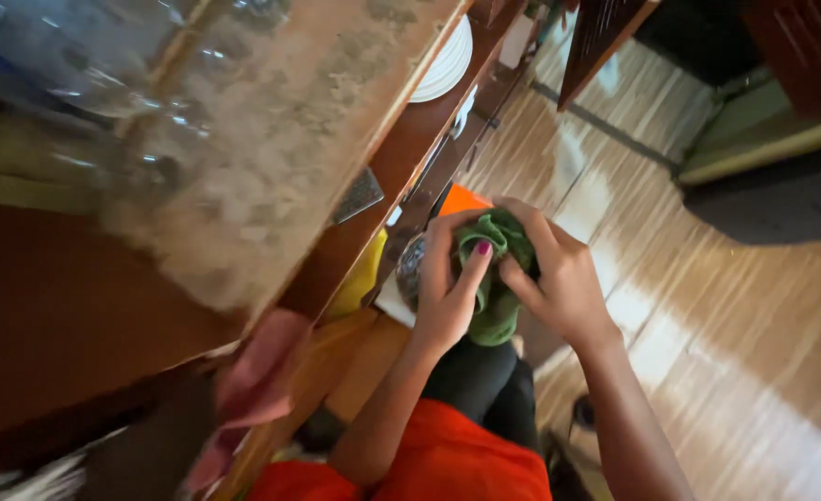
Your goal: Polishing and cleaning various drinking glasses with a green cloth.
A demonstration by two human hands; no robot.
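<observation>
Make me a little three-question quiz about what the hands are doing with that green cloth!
1. True or false: both the left hand and the right hand grip the crumpled green cloth.
2. What sits on the wooden shelf at the top of the view? A) stacked white plates B) red cups C) a blue kettle
3. Fill in: a limp ____ rag hangs at the edge of the speckled stone counter.

Key: 1 true; 2 A; 3 pink.
</observation>
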